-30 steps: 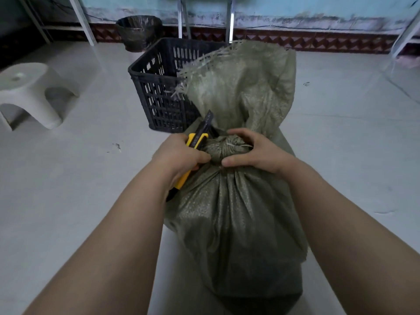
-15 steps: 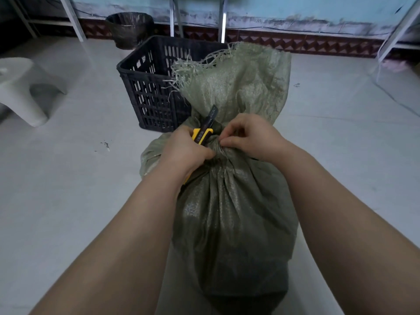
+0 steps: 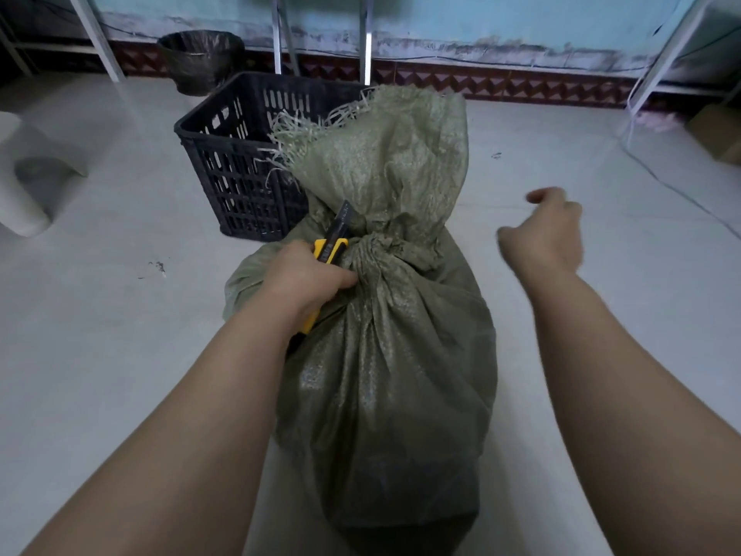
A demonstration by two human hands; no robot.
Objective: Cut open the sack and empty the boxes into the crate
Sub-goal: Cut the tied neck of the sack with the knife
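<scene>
Yellow knife [image 3: 331,250] in left hand [image 3: 304,280] at sack [image 3: 385,335] neck (still bunched).

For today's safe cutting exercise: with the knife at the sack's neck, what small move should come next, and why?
Probably bring the right hand back to grip the loose top of the sack. It hangs free, away from the sack, while the left hand holds the yellow utility knife against the bunched neck; tension should steady the cut.

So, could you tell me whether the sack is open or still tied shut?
Still shut: the sack stays bunched tightly at its neck, with no boxes showing.
</scene>
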